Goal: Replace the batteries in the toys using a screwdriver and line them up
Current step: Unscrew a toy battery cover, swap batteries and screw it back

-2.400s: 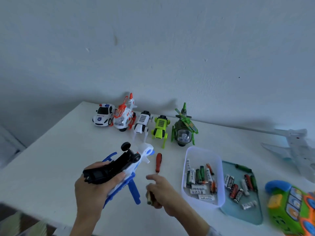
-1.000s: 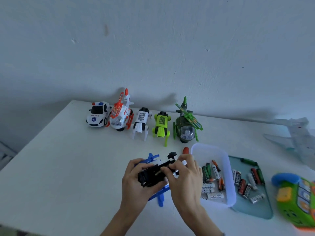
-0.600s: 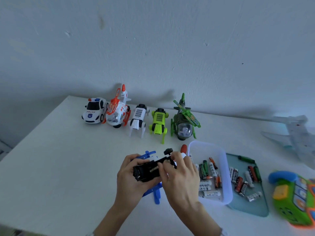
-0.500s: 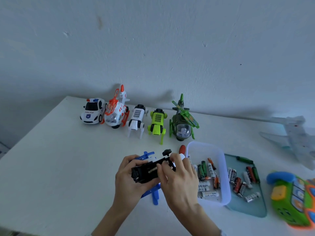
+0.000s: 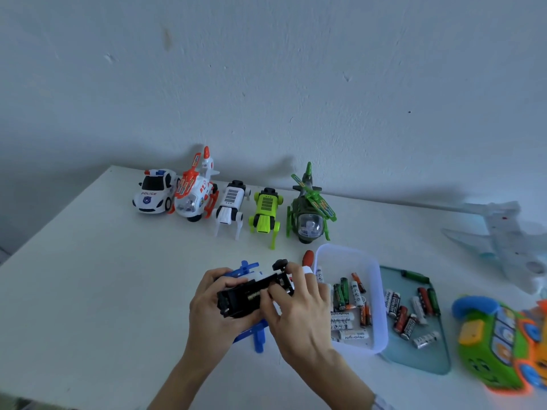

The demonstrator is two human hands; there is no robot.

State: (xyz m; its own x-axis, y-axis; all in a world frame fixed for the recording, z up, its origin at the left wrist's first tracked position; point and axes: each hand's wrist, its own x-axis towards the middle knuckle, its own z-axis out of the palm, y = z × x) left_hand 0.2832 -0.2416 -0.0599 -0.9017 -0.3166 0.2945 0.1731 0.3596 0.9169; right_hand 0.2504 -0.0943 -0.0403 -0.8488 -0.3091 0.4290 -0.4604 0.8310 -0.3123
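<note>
My left hand point(image 5: 213, 309) grips the blue-and-white toy helicopter point(image 5: 251, 297) belly-up over the white table point(image 5: 88, 276); my right hand point(image 5: 299, 309) pinches at a battery point(image 5: 257, 295) in its black plastic underside. "POLICE" marks the glossy toy car point(image 5: 154, 192); "Heylight" shows on white batteries in the translucent tub point(image 5: 380, 291).

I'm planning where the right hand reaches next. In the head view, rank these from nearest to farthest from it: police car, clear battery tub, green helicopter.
From the right hand:
1. Clear battery tub, just right of it.
2. Green helicopter, behind, in the row.
3. Police car, far left end of the row.
</note>
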